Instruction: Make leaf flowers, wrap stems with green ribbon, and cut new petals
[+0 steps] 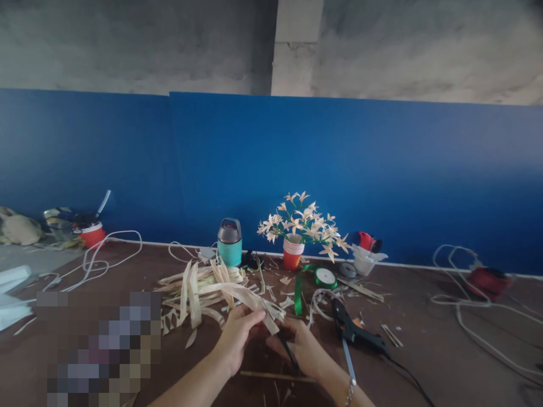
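Cup (292, 257) of straw flowers (303, 223), left hand (237, 334) pinching husk strip (250, 299), right hand (306, 346) gripping scissors (288, 349)

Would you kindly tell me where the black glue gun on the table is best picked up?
Probably by its thick rear body near the cord, coming from above on the right: the glue gun lies flat on the table, nozzle pointing away toward the green ribbon.

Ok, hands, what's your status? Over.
Left hand pinching pale leaf strip. Right hand gripping dark tool, maybe scissors. Glue gun lying close by, not touching.
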A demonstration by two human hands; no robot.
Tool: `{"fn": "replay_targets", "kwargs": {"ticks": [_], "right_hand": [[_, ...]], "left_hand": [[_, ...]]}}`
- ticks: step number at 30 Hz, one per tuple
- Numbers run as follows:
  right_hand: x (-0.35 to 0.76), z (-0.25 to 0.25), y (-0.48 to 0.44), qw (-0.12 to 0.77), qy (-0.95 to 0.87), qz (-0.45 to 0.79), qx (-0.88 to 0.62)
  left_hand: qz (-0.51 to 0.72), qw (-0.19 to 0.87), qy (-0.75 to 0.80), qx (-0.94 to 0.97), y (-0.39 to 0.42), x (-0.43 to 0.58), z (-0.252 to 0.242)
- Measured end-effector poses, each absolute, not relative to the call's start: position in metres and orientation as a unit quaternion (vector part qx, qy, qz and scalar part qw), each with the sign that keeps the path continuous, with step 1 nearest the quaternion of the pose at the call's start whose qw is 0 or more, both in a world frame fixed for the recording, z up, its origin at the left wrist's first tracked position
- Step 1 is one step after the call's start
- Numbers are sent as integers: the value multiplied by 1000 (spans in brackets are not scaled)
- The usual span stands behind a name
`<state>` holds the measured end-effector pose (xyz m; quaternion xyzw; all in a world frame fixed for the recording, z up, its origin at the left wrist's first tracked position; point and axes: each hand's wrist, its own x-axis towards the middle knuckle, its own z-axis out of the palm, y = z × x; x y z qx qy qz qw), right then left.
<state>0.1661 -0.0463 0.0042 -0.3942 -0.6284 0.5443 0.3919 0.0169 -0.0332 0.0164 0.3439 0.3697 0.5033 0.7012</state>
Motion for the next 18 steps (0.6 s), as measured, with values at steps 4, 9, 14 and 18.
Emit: {"fn": "replay_targets", "kwargs": {"ticks": [4, 9, 14, 18], "right_hand": [[167, 4, -46, 390, -640, 537, -388], [166, 6, -45, 378, -640, 527, -412], [167, 6, -46, 376, -629, 529, -428], [177, 8, -45, 335, -663, 510, -435]], "left_hand": [[505, 704, 365, 342, -34, 16, 18], [506, 704, 364, 339, -33, 16, 16], [520, 709, 354, 318, -30, 15, 12], [586, 677, 355, 268, -21, 6, 12]]}}
